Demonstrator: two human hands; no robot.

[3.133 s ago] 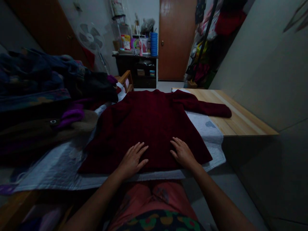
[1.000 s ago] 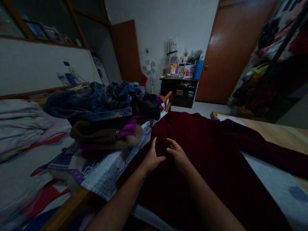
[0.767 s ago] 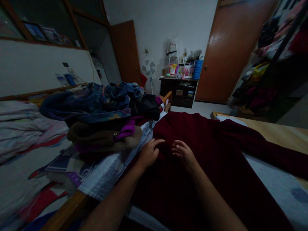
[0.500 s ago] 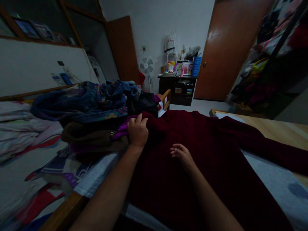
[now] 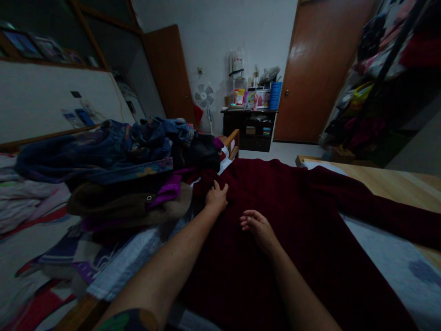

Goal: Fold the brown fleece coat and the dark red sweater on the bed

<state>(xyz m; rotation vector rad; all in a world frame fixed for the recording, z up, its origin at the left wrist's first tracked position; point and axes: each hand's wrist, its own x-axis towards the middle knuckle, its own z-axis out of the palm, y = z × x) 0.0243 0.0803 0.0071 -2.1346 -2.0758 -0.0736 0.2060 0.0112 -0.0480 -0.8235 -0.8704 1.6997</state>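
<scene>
A dark red long-sleeved garment (image 5: 282, 197) lies spread out in front of me, one sleeve stretching to the right. On its upper left part rests my left hand (image 5: 217, 197), fingers apart and touching the cloth near the left sleeve. My right hand (image 5: 257, 225) is over the middle of the garment, fingers loosely curled and apart, with nothing visible in them. Left of the garment is a pile of folded clothes, with a blue denim piece (image 5: 138, 142) on top, a brown one (image 5: 110, 200) lower down and a purple one (image 5: 168, 189) between.
A light cloth (image 5: 375, 239) lies under the garment, on a pale wooden surface (image 5: 396, 181). Patterned bedding (image 5: 31, 197) is at the left. Farther back are a fan (image 5: 205, 96), a black cabinet (image 5: 248, 131) and a door (image 5: 306, 73). Clothes hang at the right.
My left hand has moved right and slightly down, away from the clothes pile and onto the garment. The left sleeve part now lies bunched nearer the shoulder. My right hand has barely shifted.
</scene>
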